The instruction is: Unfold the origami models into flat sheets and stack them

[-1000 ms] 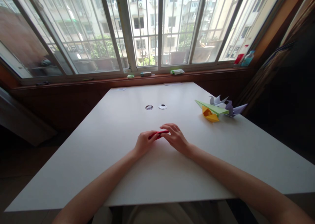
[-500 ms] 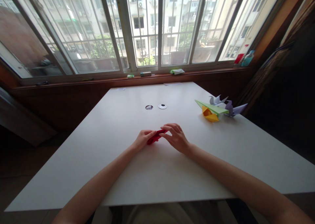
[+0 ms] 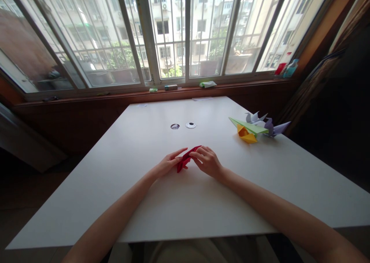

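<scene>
A piece of folded red paper (image 3: 185, 161) is held between my two hands, just above the middle of the white table. My left hand (image 3: 167, 164) grips its left end, thumb on top and some fingertips showing beneath, while the index finger stretches out away from the paper. At the other end, my right hand (image 3: 207, 162) pinches the upper right part between thumb and fingers. The paper slants up to the right; its exact folded shape is partly covered by my fingers.
On the table's (image 3: 101, 201) right side stand a yellow paper boat (image 3: 247, 135), a green paper plane (image 3: 251, 127), a purple paper crane (image 3: 274, 128) and a pale paper crane (image 3: 256, 118). Two round discs (image 3: 190, 125) lie beyond my hands. Small items line the windowsill (image 3: 121, 92).
My right hand has closed on the red paper's right end. The paper shows longer and more opened between my hands, and my left index finger has lifted off it.
</scene>
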### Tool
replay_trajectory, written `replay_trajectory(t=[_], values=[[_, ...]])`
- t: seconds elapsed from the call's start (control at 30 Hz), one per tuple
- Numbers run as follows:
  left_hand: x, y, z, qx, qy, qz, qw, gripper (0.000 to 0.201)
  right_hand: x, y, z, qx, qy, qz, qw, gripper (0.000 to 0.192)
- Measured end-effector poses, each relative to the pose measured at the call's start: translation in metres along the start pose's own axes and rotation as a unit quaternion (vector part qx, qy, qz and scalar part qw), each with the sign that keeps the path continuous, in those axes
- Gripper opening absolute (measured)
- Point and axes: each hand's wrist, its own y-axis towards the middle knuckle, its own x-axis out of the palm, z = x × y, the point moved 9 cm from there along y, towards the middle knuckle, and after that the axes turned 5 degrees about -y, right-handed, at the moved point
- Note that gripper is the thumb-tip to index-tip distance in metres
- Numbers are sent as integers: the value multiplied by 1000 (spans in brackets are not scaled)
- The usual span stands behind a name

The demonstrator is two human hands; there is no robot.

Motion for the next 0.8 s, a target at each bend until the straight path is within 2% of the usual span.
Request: replay_trajectory(t=[0.13, 0.33, 0.5, 0.6, 0.8], values=[[3, -2, 1, -7, 15, -36, 999, 47, 5, -2, 6, 26, 15, -10, 1000, 13], [8, -4, 4, -17, 14, -62, 998, 52, 7, -3, 11, 49, 24, -18, 998, 11], [-2, 1, -2, 8, 33, 15, 999, 41, 8, -3, 13, 54, 22, -25, 998, 12], [-9, 4, -7, 26, 47, 58, 997, 41, 9, -4, 11, 45, 16, -32, 998, 14], [-11, 5, -8, 44, 69, 92, 992, 45, 14, -4, 4, 13, 6, -51, 999, 14]])
